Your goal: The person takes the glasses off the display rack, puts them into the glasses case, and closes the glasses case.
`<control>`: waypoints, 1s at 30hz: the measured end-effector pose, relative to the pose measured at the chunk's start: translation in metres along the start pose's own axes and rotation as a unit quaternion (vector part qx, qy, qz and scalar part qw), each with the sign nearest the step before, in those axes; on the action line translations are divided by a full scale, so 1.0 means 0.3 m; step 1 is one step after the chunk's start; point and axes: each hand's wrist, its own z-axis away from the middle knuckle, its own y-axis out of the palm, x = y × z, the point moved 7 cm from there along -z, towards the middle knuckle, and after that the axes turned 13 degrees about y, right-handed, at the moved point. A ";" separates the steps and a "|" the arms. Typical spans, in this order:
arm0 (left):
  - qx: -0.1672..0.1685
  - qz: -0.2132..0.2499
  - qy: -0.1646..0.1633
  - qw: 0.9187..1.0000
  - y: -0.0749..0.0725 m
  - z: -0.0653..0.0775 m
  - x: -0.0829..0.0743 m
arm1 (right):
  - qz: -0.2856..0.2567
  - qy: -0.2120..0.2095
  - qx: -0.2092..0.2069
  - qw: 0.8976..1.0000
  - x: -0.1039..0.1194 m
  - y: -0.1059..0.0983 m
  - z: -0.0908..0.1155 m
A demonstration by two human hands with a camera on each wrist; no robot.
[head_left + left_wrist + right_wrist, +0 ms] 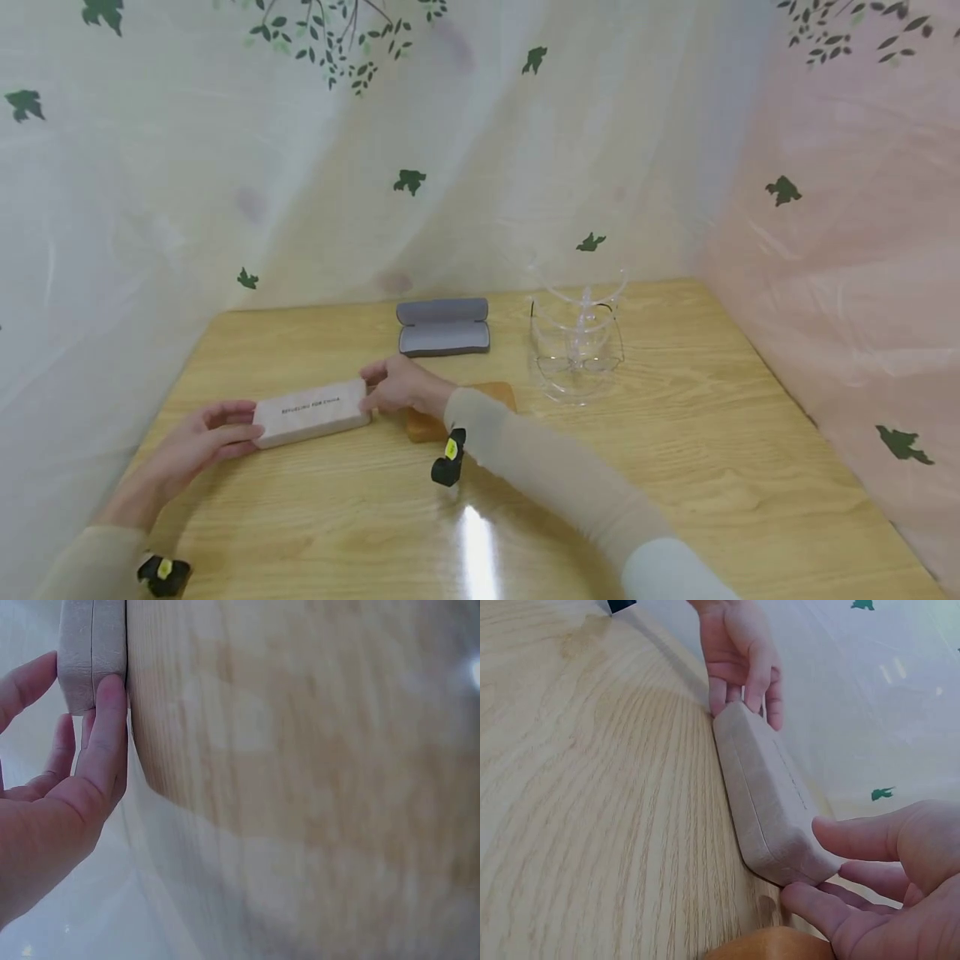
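A pale beige glasses case [311,412], closed and printed with small dark lettering on its lid, lies on the wooden table at the left. My left hand [201,443] holds its left end, with fingertips on two sides of the case [91,652] in the left wrist view. At the opposite end, my right hand [408,385] grips the corner. The right wrist view shows that thumb at the case's [769,799] upper edge and fingers lower on its end. Beneath the right wrist is an orange-brown case [491,393], partly hidden by the forearm.
A grey glasses case [443,327] stands open near the table's back edge. To its right is a clear display stand [577,333] bearing thin-framed eyeglasses [600,364]. Leaf-printed curtains [480,167] enclose the back and sides of the table [675,433].
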 end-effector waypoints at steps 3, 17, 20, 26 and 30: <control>-0.008 -0.003 -0.008 1.000 -0.005 0.003 -0.005 | -0.025 0.006 0.007 1.000 0.000 -0.002 -0.006; 0.011 -0.094 0.007 0.996 0.001 0.011 -0.059 | -0.064 0.017 0.041 0.997 0.001 -0.011 0.012; 0.021 -0.152 0.021 0.988 0.015 0.009 -0.110 | -0.073 0.005 0.069 0.995 0.004 -0.029 0.025; 0.026 -0.230 0.065 0.971 0.064 -0.013 -0.230 | -0.040 -0.029 0.130 0.990 0.003 -0.095 0.076; 0.040 -0.222 0.089 0.970 0.128 -0.034 -0.302 | -0.020 -0.057 0.147 0.987 0.005 -0.157 0.127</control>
